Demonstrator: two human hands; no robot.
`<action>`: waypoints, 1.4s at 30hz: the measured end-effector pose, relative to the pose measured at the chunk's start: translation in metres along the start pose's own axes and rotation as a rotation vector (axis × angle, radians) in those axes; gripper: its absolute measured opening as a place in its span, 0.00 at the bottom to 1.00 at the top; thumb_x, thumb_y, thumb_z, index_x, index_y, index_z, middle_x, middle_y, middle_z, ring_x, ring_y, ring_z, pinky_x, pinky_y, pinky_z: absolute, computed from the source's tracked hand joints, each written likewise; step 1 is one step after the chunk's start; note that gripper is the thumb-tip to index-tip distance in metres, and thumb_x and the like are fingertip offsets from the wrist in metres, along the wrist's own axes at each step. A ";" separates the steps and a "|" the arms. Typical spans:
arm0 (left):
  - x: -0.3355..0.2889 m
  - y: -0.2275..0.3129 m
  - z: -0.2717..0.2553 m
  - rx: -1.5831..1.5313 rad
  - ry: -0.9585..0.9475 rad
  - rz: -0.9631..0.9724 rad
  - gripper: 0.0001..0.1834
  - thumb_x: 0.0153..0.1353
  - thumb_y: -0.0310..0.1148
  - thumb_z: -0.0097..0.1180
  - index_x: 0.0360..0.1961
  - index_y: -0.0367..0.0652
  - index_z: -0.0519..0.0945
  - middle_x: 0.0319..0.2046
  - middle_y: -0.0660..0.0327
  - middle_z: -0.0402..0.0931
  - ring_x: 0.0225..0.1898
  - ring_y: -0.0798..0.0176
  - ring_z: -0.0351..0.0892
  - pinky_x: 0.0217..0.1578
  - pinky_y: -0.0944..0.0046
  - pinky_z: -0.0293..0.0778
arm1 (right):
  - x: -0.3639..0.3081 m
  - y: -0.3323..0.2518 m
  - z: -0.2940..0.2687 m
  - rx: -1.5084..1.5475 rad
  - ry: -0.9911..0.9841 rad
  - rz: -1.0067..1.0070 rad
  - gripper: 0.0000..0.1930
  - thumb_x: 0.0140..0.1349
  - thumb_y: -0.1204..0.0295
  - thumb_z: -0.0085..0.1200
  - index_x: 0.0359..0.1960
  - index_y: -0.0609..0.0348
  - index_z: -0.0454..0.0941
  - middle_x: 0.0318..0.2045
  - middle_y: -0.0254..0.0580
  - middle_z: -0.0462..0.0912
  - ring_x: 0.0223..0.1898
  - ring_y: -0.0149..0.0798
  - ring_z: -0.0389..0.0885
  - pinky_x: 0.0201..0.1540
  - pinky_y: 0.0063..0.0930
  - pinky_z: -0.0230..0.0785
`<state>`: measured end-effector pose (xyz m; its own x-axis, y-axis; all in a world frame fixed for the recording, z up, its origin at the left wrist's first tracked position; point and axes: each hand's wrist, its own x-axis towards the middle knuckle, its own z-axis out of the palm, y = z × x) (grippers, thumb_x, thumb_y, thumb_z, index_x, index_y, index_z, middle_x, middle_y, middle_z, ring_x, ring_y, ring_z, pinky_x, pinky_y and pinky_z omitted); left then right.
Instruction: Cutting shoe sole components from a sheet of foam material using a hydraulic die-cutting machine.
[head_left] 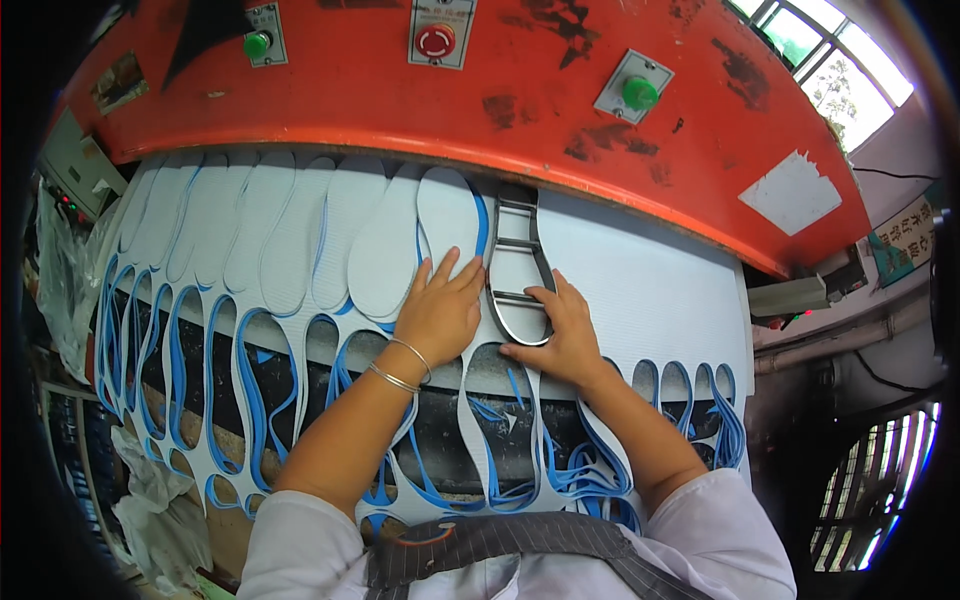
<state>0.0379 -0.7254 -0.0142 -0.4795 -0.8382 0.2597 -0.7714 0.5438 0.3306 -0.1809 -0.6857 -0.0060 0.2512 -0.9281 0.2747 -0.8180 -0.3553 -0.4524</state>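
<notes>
Right hand (565, 338) grips the dark metal sole-shaped die (517, 244), stretching lengthwise toward upper centre; left hand (438, 308), unclenched, just left.

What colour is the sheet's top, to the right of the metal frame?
The sheet has a white top, best seen in the head view.

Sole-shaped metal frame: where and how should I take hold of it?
Probably best by the rounded near end of the sole-shaped metal frame, from the near right: hook over its nearest crossbar and oppose with the thumb outside the curved wall. Open gaps flank that bar, and the far end lies close by the red machine's edge. The right hand is at that near end.
</notes>
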 end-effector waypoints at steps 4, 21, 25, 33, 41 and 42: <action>-0.006 -0.002 -0.001 -0.042 -0.018 -0.030 0.25 0.61 0.34 0.46 0.60 0.41 0.72 0.65 0.60 0.64 0.70 0.51 0.53 0.67 0.43 0.48 | 0.001 -0.008 0.003 -0.014 0.021 -0.025 0.42 0.34 0.49 0.73 0.54 0.55 0.73 0.60 0.71 0.64 0.60 0.66 0.64 0.62 0.50 0.57; 0.070 -0.187 -0.230 0.078 1.299 -0.153 0.18 0.70 0.35 0.44 0.23 0.38 0.71 0.22 0.52 0.67 0.29 0.48 0.67 0.34 0.50 0.63 | 0.145 -0.052 -0.129 0.274 0.658 -0.029 0.18 0.57 0.70 0.63 0.42 0.62 0.68 0.30 0.42 0.76 0.28 0.34 0.75 0.32 0.28 0.69; 0.067 -0.208 -0.265 -0.169 0.818 -0.280 0.19 0.69 0.38 0.44 0.23 0.36 0.68 0.20 0.53 0.64 0.24 0.56 0.64 0.29 0.56 0.62 | 0.155 -0.058 -0.132 0.038 0.662 0.038 0.12 0.60 0.72 0.60 0.37 0.61 0.68 0.24 0.41 0.75 0.26 0.32 0.74 0.30 0.28 0.68; -0.056 -0.057 -0.124 -0.524 0.145 -0.152 0.14 0.64 0.39 0.51 0.29 0.41 0.80 0.29 0.48 0.78 0.34 0.44 0.78 0.35 0.50 0.72 | 0.012 -0.079 -0.115 0.089 -0.395 0.347 0.21 0.57 0.52 0.60 0.30 0.61 0.78 0.27 0.53 0.82 0.31 0.51 0.81 0.35 0.41 0.72; -0.127 0.039 -0.090 -0.166 -0.003 -0.050 0.14 0.58 0.42 0.56 0.27 0.42 0.78 0.24 0.53 0.76 0.29 0.46 0.77 0.33 0.49 0.74 | -0.054 -0.087 -0.079 -0.037 -0.637 0.385 0.42 0.51 0.36 0.57 0.47 0.71 0.72 0.39 0.68 0.81 0.43 0.62 0.81 0.46 0.46 0.73; -0.132 0.042 -0.088 -0.109 0.026 -0.068 0.13 0.57 0.42 0.57 0.27 0.42 0.78 0.23 0.54 0.75 0.29 0.46 0.77 0.32 0.49 0.74 | -0.056 -0.091 -0.076 -0.074 -0.636 0.383 0.44 0.50 0.34 0.55 0.47 0.70 0.72 0.38 0.66 0.82 0.42 0.61 0.81 0.46 0.46 0.73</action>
<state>0.1055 -0.5883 0.0455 -0.4159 -0.8725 0.2566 -0.7506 0.4886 0.4448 -0.1600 -0.5927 0.0837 0.1741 -0.8784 -0.4452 -0.9354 -0.0062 -0.3534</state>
